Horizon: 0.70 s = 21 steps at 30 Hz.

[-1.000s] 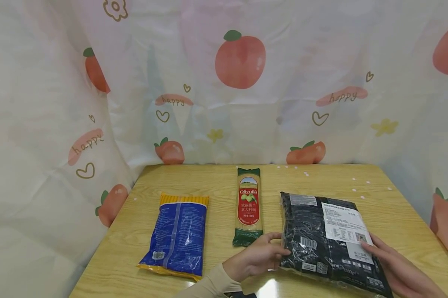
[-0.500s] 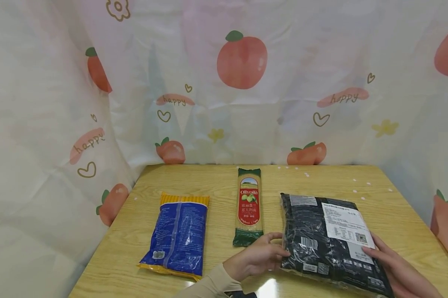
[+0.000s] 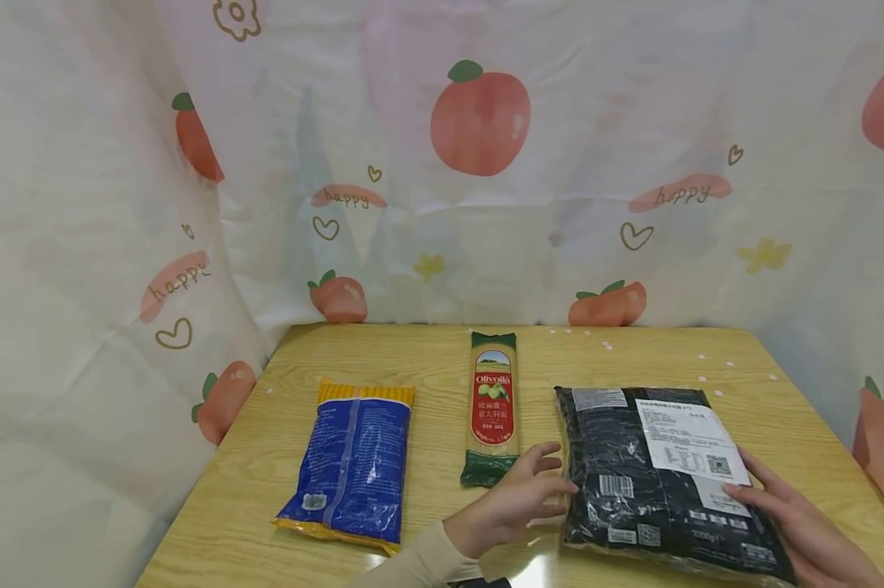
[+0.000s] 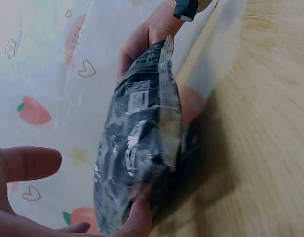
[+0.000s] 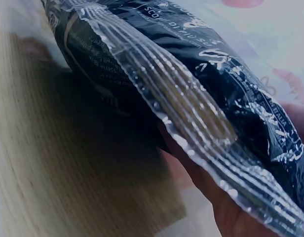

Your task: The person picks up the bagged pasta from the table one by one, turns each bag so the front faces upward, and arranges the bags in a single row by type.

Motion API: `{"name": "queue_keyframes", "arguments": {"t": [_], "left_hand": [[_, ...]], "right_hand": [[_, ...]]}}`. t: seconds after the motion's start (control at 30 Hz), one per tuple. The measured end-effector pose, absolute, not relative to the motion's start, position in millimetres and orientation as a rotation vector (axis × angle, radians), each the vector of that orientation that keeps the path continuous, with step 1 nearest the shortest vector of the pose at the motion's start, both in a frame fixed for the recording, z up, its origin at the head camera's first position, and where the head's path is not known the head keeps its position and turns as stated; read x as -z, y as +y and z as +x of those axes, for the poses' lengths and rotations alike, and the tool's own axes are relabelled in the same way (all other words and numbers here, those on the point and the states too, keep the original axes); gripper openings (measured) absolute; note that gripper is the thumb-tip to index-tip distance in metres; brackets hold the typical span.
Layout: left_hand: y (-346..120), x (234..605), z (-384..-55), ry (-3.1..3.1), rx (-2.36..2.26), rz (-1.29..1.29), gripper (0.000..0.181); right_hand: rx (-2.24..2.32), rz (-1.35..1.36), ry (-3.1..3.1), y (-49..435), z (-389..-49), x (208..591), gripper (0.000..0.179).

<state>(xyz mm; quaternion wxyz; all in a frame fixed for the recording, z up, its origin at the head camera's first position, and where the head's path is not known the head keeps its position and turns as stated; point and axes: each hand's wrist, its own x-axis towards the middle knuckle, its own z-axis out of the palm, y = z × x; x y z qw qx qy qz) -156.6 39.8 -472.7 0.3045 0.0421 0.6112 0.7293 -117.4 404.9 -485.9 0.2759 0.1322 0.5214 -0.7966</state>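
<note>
A large black food bag (image 3: 633,482) with white printed labels lies at the right of the table. My right hand (image 3: 801,514) grips its right edge, thumb on top and the other fingers mostly hidden beneath. In the right wrist view, the bag's clear crimped seam (image 5: 191,128) runs across part of that hand. By the bag's left edge, my left hand (image 3: 511,500) has its fingers spread. One left fingertip (image 4: 138,217) overlaps the bag's end in the left wrist view; whether it touches, I cannot tell. There the bag (image 4: 137,123) stands tilted, a shadow below its near end.
On the wooden table (image 3: 383,351), a blue packet (image 3: 357,465) with yellow ends lies at the left. An Olivoilà spaghetti packet (image 3: 493,408) lies in the middle, just beyond my left hand. A printed cloth (image 3: 500,245) hangs behind and along the sides.
My left fingers have spread from the bag's left edge, which they held before. The bag has shifted slightly right with my right hand on it. The two other packets stay put.
</note>
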Motion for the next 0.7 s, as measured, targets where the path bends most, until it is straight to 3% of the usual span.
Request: {"name": "queue_keyframes", "arguments": {"t": [0.4, 0.7], "left_hand": [[53.7, 453.7, -142.7, 1.957, -1.692, 0.296, 0.061], [60.4, 450.9, -146.3, 1.830, -1.669, 0.359, 0.051]], "right_hand": [[2.129, 0.428, 1.504, 401.7, -117.6, 476.9, 0.087], [2.102, 0.503, 1.583, 402.7, -115.4, 464.8, 0.089]]}}
